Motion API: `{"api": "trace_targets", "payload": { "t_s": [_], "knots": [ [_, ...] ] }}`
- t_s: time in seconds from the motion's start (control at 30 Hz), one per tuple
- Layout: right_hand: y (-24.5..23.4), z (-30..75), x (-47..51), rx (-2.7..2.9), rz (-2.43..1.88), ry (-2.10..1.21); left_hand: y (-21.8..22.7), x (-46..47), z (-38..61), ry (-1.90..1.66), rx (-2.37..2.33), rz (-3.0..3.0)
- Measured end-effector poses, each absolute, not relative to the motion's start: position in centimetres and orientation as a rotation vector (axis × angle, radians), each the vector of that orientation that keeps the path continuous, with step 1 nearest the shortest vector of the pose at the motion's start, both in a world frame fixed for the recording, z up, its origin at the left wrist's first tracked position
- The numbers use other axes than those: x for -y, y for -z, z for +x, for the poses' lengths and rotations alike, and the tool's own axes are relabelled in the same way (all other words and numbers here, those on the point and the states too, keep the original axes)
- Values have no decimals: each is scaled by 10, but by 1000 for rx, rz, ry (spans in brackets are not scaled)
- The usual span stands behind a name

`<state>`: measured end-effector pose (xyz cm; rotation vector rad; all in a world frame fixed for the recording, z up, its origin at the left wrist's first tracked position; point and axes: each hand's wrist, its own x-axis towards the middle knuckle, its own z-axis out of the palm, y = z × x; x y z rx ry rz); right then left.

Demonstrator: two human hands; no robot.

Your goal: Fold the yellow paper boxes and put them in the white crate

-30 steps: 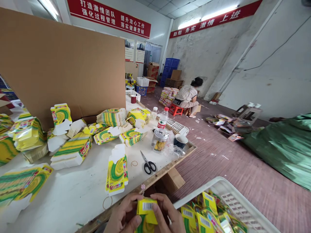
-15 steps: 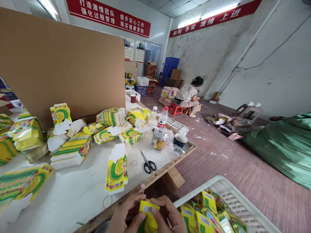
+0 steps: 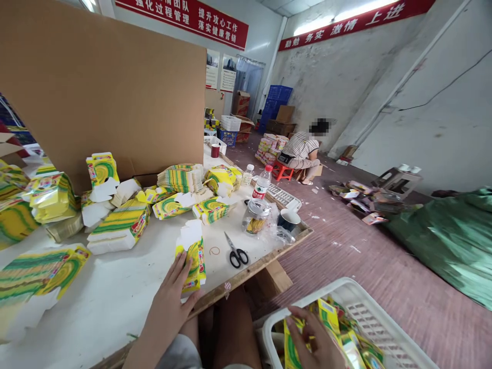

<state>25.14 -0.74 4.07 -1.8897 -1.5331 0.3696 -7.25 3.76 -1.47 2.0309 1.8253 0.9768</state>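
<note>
Left hand (image 3: pixel 172 293), fingers outstretched, thumb apart, rests on flat yellow-green cartons (image 3: pixel 195 264) atop white table (image 3: pixel 111 287); right hand (image 3: pixel 318 339), half-curled, grip indeterminable, at folded cartons (image 3: pixel 327 313) in plastic basket (image 3: pixel 348 281); apparent pick-up step, calling for separating one blank.

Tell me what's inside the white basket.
Yellow-and-green boxes lie piled in the white basket. The right hand covers some of them, and whatever lies beneath the top layer is hidden.

Even, fairly bright light from a ceiling tube (image 3: pixel 330 20)
Shadow darkens the space under the table (image 3: pixel 111 287); wide-angle stretch marks the edges, the lower-left carton stack (image 3: pixel 34 279) blurred
</note>
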Motion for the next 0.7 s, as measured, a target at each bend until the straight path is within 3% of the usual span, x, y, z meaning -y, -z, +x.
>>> {"api": "trace_targets", "payload": {
  "t_s": [0.17,0.4,0.57,0.7],
  "knots": [
    [-40,181,-6,1538,-1613,-902,-5,-28,-84,-936,-1661,1998],
    [-43,126,-8,1106,-1271,-1482,-31,-1,-65,-1378,-1222,2061],
    [-56,135,-10,959,-1145,-1565,-19,12,-32,-1419,-852,1984],
    [-52,140,-2,991,-1135,-1551,-31,19,-23,-1457,-1019,1199]
  ]
}}
